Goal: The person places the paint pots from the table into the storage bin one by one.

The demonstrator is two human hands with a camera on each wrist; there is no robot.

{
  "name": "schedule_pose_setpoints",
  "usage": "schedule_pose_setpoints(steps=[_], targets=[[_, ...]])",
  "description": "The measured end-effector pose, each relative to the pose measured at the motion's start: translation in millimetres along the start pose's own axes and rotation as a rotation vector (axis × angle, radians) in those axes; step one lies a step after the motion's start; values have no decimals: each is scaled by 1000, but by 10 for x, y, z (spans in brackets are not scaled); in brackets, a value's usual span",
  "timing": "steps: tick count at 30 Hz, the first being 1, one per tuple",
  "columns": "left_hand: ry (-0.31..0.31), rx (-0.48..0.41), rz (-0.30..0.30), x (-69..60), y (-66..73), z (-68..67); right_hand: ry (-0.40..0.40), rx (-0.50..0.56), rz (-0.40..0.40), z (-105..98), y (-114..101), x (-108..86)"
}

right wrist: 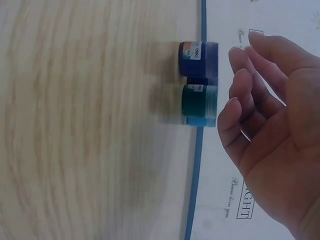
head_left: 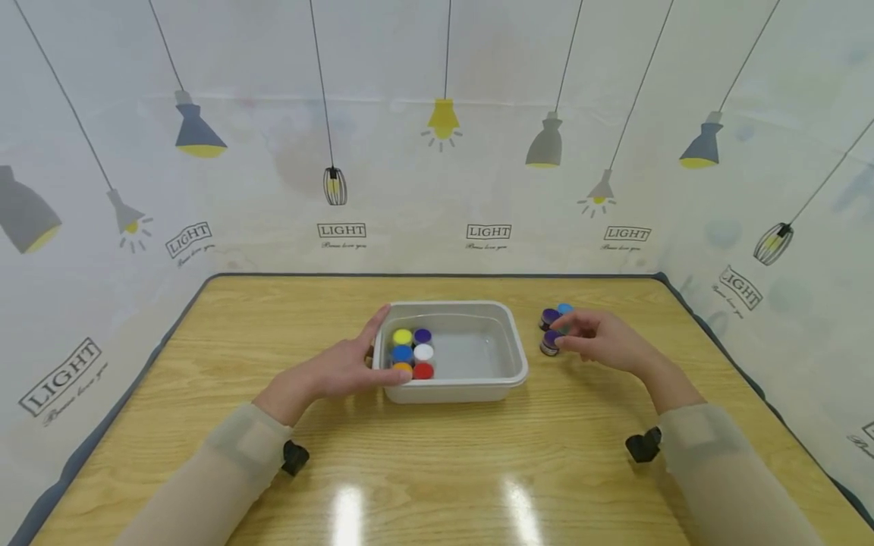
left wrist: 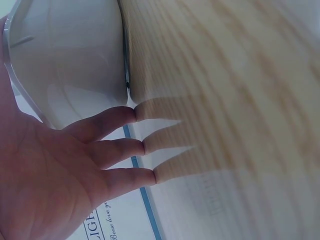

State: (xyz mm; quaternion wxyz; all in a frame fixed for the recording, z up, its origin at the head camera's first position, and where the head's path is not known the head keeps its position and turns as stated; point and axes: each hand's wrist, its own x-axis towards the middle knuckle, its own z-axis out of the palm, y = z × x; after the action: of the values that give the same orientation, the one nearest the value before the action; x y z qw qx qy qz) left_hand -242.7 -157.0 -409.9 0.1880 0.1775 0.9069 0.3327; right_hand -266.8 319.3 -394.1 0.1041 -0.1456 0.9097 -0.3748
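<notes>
My left hand (head_left: 334, 369) spans the left end of a white plastic tub (head_left: 454, 390), thumb along the front rim and index finger at the back left corner. In the left wrist view, the other fingers (left wrist: 120, 147) stretch straight down beside the tub wall. Inside the tub's left side stand small paint jars with yellow (head_left: 402, 337), purple (head_left: 422, 335), blue, white (head_left: 423, 353), orange and red lids (head_left: 423, 371). My right hand (head_left: 601, 341), fingers loosely bent, hovers just above a cluster of jars; the right wrist view shows a purple jar (right wrist: 192, 59) and a green jar (right wrist: 196, 100) below its fingertips.
The jar cluster, with purple lids (head_left: 549, 317) and a light blue lid (head_left: 564, 309), stands right of the tub on a wooden table (head_left: 437, 462). A wall cover printed with lamps (head_left: 437, 45) rises behind the table and along both sides.
</notes>
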Motion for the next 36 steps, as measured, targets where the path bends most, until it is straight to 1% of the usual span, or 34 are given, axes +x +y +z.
schedule_pose_setpoints(steps=[5,8,15,19,27,36], targets=[[-4,-3,8,6,4,-7,-24,-50,36,5,93,61],[-3,-2,3,-1,6,-10,-40,-68,58,20,134,103],[-2,8,3,-2,3,-6,-54,-115,75,65,213,175],[0,13,9,4,-3,-4,-51,-104,78,85,216,177],[-1,20,5,7,7,-11,-79,-82,68,103,201,161],[-1,8,-8,4,10,-13,-48,-79,81,150,159,156]])
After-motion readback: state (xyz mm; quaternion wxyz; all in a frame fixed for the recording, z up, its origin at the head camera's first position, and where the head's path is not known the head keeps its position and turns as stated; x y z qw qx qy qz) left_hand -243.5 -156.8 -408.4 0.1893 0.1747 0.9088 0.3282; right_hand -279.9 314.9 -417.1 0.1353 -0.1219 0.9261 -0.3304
